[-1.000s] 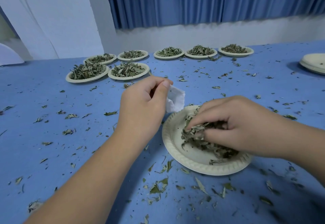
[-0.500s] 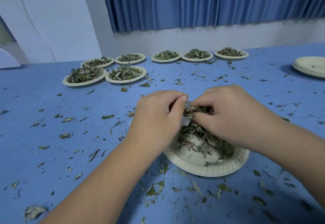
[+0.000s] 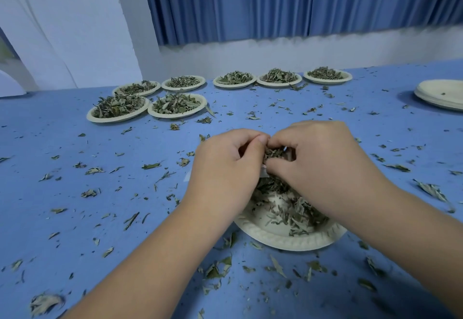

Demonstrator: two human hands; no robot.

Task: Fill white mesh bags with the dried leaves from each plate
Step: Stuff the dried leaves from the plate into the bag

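— Blue table (image 3: 75,206) all round you, strewn with leaf scraps (image 3: 150,166), and your two hands meet just above the far edge of the near plate (image 3: 283,243).

— Your left grip (image 3: 225,168) is curled tight, thumb tip up against the right fingers. It holds the white mesh bag (image 3: 264,173), though only a small white sliver of it shows between your hands.

— Your right grip (image 3: 320,165) pinches a tuft (image 3: 274,153) of leaf between thumb and fingertips, right against the left thumb. The bag's mouth is hidden, so you cannot tell from here whether the tuft is inside it.

— Below your wrists the near plate carries a loose heap of dried leaves (image 3: 288,208), lying mostly toward its middle and right; the front left of the plate is bare.

— Farther back you have seven full plates (image 3: 176,115): two side by side closer to you, five in a row behind them along the wall side.

— At the far right edge of the table sits a stack of empty plates (image 3: 441,95), well apart from everything else.

— Behind it all hangs a pleated curtain (image 3: 275,5), above a pale strip of wall.
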